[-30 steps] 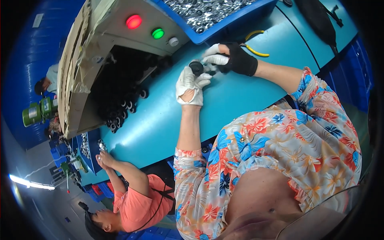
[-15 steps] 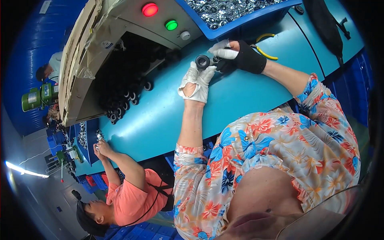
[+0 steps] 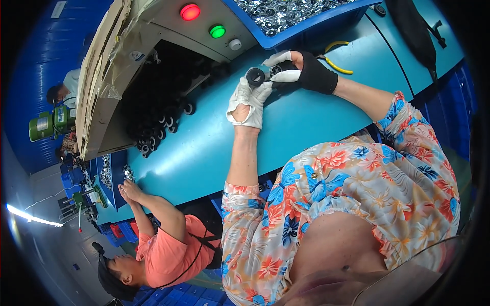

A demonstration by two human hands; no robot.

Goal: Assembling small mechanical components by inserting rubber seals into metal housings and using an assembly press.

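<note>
My left hand [image 3: 247, 106], in a worn white glove, is closed around a black ring [image 3: 255, 77], its round opening turned up toward me. Just to the right, my right hand [image 3: 312, 74] wears a black fingerless glove with white coverings on the fingers. Its thumb and fingers pinch a small round part [image 3: 276, 70] with a shiny spoked face, like a little wheel hub. Ring and hub are held close together above the turquoise tabletop [image 3: 219, 137]. Whether they touch I cannot tell.
Black rings [image 3: 163, 122] heap out of the machine housing [image 3: 148, 46], which has lit red and green lamps. Shiny hubs fill a blue bin [image 3: 306, 24]. Yellow-handled pliers [image 3: 337, 65] lie by my right wrist. A co-worker [image 3: 168, 245] handles small shiny parts at left.
My right fingers have spread and turned, so the hub's spoked face shows more clearly. The ring in my left hand has shifted slightly left.
</note>
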